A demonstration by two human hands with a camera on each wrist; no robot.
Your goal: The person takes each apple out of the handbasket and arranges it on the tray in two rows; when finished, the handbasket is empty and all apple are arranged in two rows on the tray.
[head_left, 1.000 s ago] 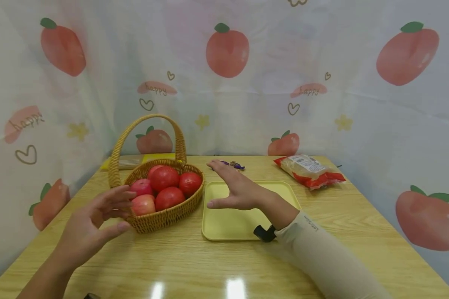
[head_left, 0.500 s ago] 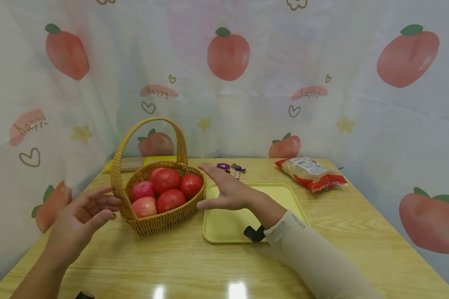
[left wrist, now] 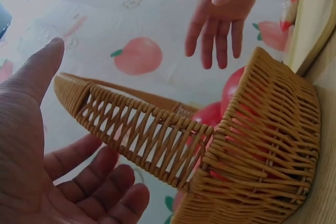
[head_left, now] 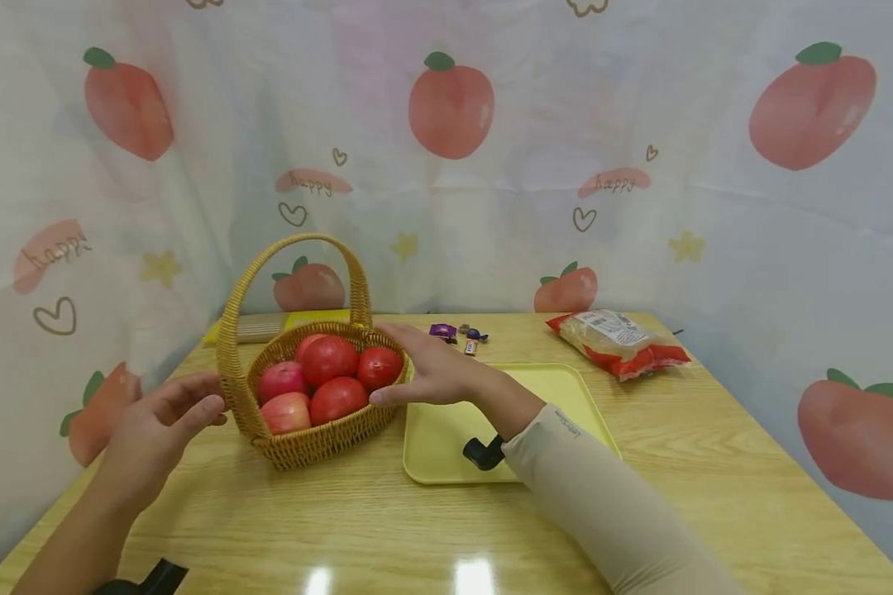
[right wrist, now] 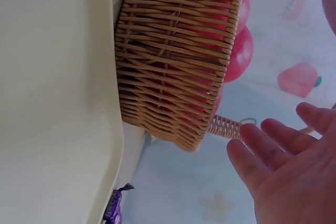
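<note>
Here the round woven wicker basket with an arched handle [head_left: 308,388] sits between both hands on the pale wooden table [head_left: 387,529], just left of the flat yellow plastic tray [head_left: 491,421]. The left hand [head_left: 159,426] hovers by its left wall, fingers spread and relaxed, holding nothing. The right hand [head_left: 432,372] reaches its right rim, fingers straight and slightly apart; whether they touch the wicker is unclear. Red apples [head_left: 327,372] fill the basket. The wrist views cut off the basket's far side.
</note>
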